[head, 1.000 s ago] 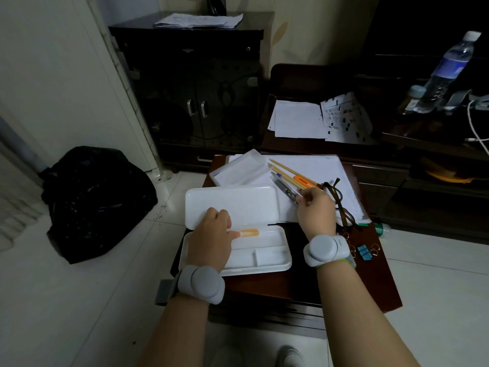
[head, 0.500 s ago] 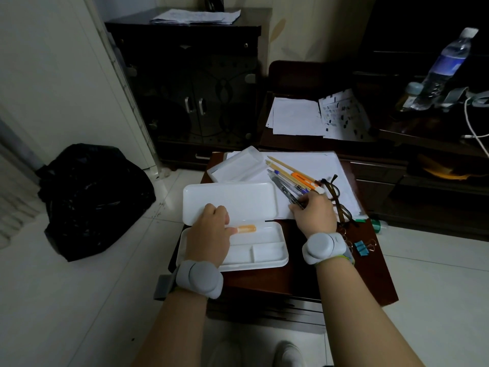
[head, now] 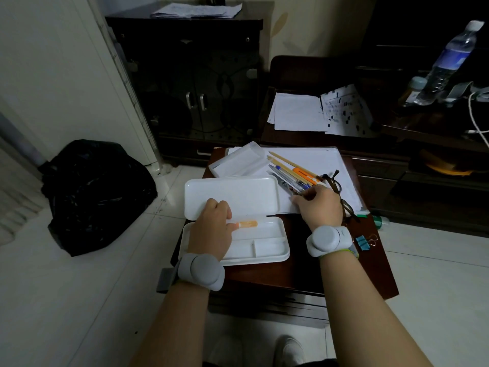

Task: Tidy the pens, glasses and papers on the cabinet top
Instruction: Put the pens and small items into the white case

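So the person is working at a small dark cabinet top (head: 312,271) with a white pencil case (head: 267,245) lying open on it, lid flipped back toward the papers. The left hand (head: 211,229) is resting on the case's near tray with fingers loosely curled and the thumb touching a small orange thing (head: 248,223) in the long compartment, not really gripping it, more like steadying the case. The right hand (head: 318,206) is curling its fingers around the near ends of the pens (head: 291,178), which are lying in a loose fan on the stack of white papers (head: 322,165). Compared with a second ago, the right hand is sliding a bit left and lower along that bunch and closing tighter, while the pens themselves are hardly shifting, so I'd say the gathering is just getting going and nothing new is in the case yet. The glasses (head: 341,192) are sitting just beside the right hand, partly under it, on the edge of the papers, untouched. A clear lid or tray (head: 243,160) is lying at the far left of the papers, and blue binder clips (head: 362,242) are sitting near the right wrist. Papers are looking unsorted too, so most of the tidying is ahead
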The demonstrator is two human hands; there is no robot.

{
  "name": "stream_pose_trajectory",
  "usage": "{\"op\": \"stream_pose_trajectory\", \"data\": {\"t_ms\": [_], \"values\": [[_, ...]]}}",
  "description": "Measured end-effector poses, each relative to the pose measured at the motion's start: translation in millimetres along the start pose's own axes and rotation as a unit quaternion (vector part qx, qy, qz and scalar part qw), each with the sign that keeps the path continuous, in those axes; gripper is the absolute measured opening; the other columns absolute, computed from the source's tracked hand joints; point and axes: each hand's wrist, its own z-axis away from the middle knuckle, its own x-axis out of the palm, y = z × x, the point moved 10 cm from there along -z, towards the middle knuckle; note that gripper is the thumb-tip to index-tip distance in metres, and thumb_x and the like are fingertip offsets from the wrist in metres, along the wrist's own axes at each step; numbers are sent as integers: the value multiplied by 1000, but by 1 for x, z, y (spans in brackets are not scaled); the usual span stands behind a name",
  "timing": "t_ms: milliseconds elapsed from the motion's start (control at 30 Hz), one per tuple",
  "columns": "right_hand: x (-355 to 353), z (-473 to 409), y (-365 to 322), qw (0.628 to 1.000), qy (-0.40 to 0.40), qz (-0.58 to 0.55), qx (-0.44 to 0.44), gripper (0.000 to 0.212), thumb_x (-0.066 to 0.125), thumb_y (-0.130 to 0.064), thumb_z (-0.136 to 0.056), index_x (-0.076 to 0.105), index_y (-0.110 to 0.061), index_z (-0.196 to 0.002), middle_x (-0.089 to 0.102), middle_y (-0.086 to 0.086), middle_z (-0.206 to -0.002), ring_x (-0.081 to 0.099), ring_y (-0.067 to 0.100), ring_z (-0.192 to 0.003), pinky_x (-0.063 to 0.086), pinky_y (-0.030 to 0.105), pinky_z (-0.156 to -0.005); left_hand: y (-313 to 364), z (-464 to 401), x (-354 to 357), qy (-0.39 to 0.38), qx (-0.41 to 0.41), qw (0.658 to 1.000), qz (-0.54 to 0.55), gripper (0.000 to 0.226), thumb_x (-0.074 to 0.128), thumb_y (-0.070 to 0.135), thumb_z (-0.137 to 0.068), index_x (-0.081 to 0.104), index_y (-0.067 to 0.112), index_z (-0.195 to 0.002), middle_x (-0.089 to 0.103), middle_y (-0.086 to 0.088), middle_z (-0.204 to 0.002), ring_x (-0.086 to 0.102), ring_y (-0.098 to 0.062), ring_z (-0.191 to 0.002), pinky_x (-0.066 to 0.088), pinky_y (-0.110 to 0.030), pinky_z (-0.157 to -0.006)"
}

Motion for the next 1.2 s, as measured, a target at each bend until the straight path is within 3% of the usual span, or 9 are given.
{"op": "stream_pose_trajectory", "data": {"t_ms": [167, 300, 400, 467, 700, 867, 967, 1100, 1200], "values": [[-19, -2, 3, 990, 68, -125, 22, 21, 69, -24, -82, 72, -4, -89, 70, 13, -85, 58, 20, -75, 37, 21, -68, -2, -1, 3, -8, -6, 1000, 25, 17, 65, 16, -86, 49, 12, -88, 44, -1, -99, 53, -19, -88, 38, -23, -72], [-30, 0, 13, 961, 132, -238, 54, 23, 66, -23, -84, 73, -1, -88, 71, 16, -81, 66, 16, -73, 52, 25, -70, -3, -2, 4, -12, -9, 999, 32, 18, 66, 13, -85, 49, 12, -87, 43, -1, -97, 52, -20, -80, 43, -27, -73], [-29, 1, 17, 917, 135, -369, 73, 18, 64, -13, -86, 70, 4, -88, 65, 14, -69, 58, -1, -45, 50, 12, -50, -3, -2, 3, -12, -8, 999, 41, 19, 66, 10, -84, 48, 12, -85, 43, -2, -95, 52, -22, -78, 47, -32, -77], [-24, -1, 14, 894, 102, -430, 77, 13, 63, -11, -88, 68, 1, -92, 62, 10, -65, 57, 1, -42, 50, 12, -50, -3, -1, 3, -10, -7, 999, 43, 18, 66, 9, -84, 48, 12, -84, 44, -2, -95, 53, -23, -79, 48, -35, -78], [-3, 6, -6, 905, -21, -423, 31, 19, 53, -16, -96, 62, 0, -93, 60, 8, -66, 51, 2, -43, 49, 15, -50, 4, -1, -15, 51, -4, 998, 46, 20, 66, 15, -84, 58, 7, -100, 50, -3, -101, 53, -23, -91, 47, -37, -82], [5, 19, -19, 934, -74, -349, -9, 25, 48, -20, -97, 62, -6, -83, 59, 2, -64, 45, 9, -48, 41, 23, -53, 57, 7, -41, 178, 161, 971, 9, 33, 67, 11, -83, 63, 7, -115, 59, -9, -120, 54, -27, -109, 46, -43, -93], [14, 26, -30, 930, -125, -343, -31, 25, 48, -19, -97, 61, -11, -77, 58, 3, -62, 43, 14, -52, 38, 24, -52, 80, 9, -34, 190, 235, 953, -29, 35, 68, 10, -81, 64, 8, -116, 62, -10, -122, 54, -26, -111, 36, -33, -100], [23, 33, -40, 927, -167, -331, -57, 25, 49, -20, -97, 62, -13, -76, 57, 3, -60, 46, 8, -47, 39, 19, -48, 92, 8, -16, 158, 274, 947, -61, 32, 64, 14, -79, 67, 9, -110, 69, -6, -109, 64, -25, -99, 30, -31, -100], [29, 37, -46, 922, -190, -330, -72, 29, 50, -20, -97, 61, -15, -70, 57, 5, -59, 45, 6, -42, 38, 20, -48, 90, 7, -8, 128, 268, 953, -53, 40, 74, 3, -70, 68, 10, -108, 71, -4, -96, 66, -25, -84, 37, -27, -87]]}}
